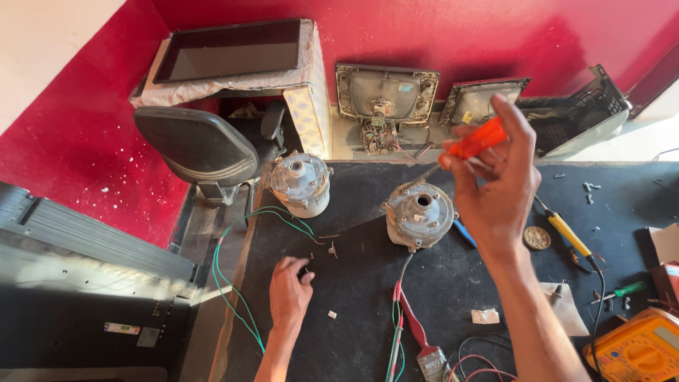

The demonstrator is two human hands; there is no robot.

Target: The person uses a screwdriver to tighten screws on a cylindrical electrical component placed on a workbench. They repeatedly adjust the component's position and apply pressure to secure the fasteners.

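The orange-handled screwdriver (472, 143) was clasped in the fingers of the right hand (498, 187), raised above the bench with its metal shaft slanting down toward the rim of a grey motor (419, 214) just below and left of the fingertips. The left hand (288, 290) lay low on the black mat (353, 311), its fingers curled over a small dark part whose shape could not be made out; whether they gripped it or merely pressed on it could not be told. Just beyond those fingertips lay a few tiny bits of hardware, and farther out stood a second grey motor (300, 182) with green wires (230, 283) trailing off the bench edge. Near the right wrist rested a red-handled brush (417, 336), a round tin (537, 238), a yellow-handled soldering iron (569, 235) and, at the corner, a yellow multimeter (636, 350). The mat was dusty and scattered with screws. Past the bench stood a black office chair (198, 145), a cloth-draped flat screen (230, 53), and two bare picture tubes (385, 92) leaning against a red wall (78, 134) flecked with white.
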